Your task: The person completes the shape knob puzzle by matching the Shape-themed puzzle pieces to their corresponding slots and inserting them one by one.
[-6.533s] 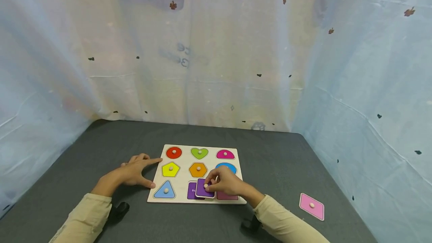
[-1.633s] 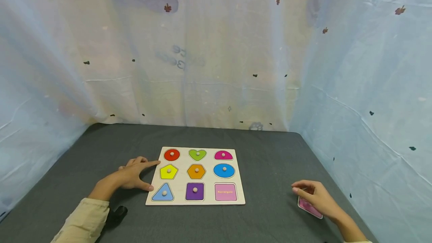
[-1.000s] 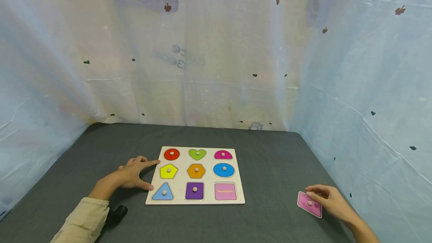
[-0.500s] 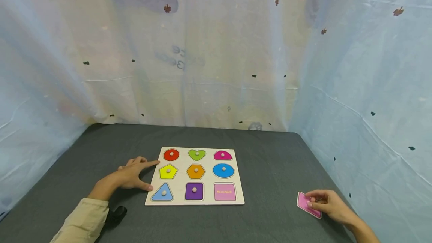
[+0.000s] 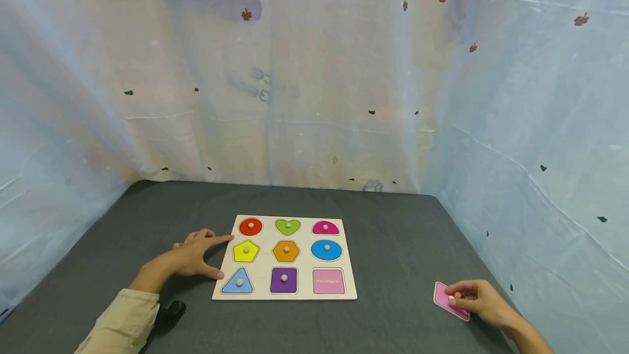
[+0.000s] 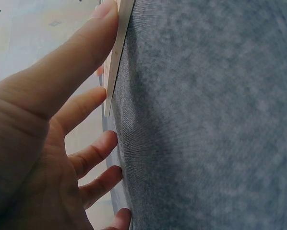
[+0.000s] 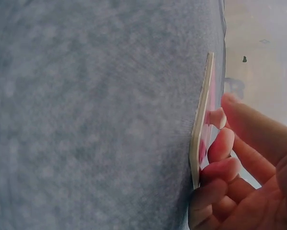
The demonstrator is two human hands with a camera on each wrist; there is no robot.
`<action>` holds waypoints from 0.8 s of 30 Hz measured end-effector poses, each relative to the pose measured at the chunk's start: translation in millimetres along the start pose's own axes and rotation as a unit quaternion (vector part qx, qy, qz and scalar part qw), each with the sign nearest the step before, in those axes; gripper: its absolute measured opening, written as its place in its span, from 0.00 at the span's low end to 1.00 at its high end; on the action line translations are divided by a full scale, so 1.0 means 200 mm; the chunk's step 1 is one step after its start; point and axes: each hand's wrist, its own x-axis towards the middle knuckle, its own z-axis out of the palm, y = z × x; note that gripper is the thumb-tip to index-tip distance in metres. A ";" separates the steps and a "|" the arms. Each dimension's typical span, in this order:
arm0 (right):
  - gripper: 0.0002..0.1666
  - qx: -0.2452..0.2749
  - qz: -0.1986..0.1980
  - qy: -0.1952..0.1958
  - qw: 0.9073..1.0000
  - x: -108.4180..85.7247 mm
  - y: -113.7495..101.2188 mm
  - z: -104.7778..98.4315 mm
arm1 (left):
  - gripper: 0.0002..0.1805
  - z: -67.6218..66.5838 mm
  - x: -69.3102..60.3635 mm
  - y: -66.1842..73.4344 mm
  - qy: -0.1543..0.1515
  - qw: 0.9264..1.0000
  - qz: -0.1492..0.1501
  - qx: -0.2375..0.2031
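A wooden knob puzzle board (image 5: 304, 261) lies on the dark cloth, bearing several coloured shapes with small knobs. At its left edge my left hand (image 5: 194, 255) touches the board with thumb and forefinger spread; the left wrist view has the thumb (image 6: 81, 52) against the board's edge. Far to the right lies a pink rectangular puzzle piece (image 5: 442, 296). The fingers of my right hand (image 5: 479, 299) pinch its knob (image 7: 217, 118), and they cover part of the piece. A purple square piece (image 5: 283, 279) sits in the board's bottom row.
The pink rectangular recess (image 5: 328, 282) at the board's lower right shows its printed word. A black strap end (image 5: 174, 310) hangs below my left wrist. Printed cloth walls (image 5: 314, 97) enclose the table's back and sides.
The purple square went from my right hand into the board. My right hand then moved right to the pink piece, and its fingers closed on the knob. The left hand stayed put.
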 end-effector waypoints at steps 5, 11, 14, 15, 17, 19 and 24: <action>0.10 -0.023 -0.009 0.006 1.000 0.00 0.02 0.00 | 0.55 0.00 0.00 0.00 0.002 1.000 0.000 0.000; 0.09 -0.037 0.010 0.004 0.999 0.00 0.01 0.00 | 0.55 0.00 0.00 0.00 0.000 1.000 -0.002 0.005; 0.09 -0.035 0.025 0.003 0.999 0.00 0.00 0.00 | 0.55 0.00 0.00 0.00 -0.002 1.000 -0.003 0.006; 0.09 -0.037 0.025 0.003 0.999 0.00 0.00 0.00 | 0.55 0.00 0.00 0.00 -0.002 1.000 -0.003 0.006; 0.09 -0.039 0.028 0.004 0.999 0.00 -0.01 0.00 | 0.55 0.00 0.00 0.00 -0.002 1.000 -0.002 0.006; 0.09 -0.042 0.030 0.003 0.999 0.00 -0.01 -0.01 | 0.55 0.00 0.00 0.00 -0.001 1.000 -0.002 0.005; 0.12 -0.046 0.051 -0.001 0.998 0.01 -0.02 -0.02 | 0.55 0.00 0.00 0.00 0.002 1.000 -0.001 0.006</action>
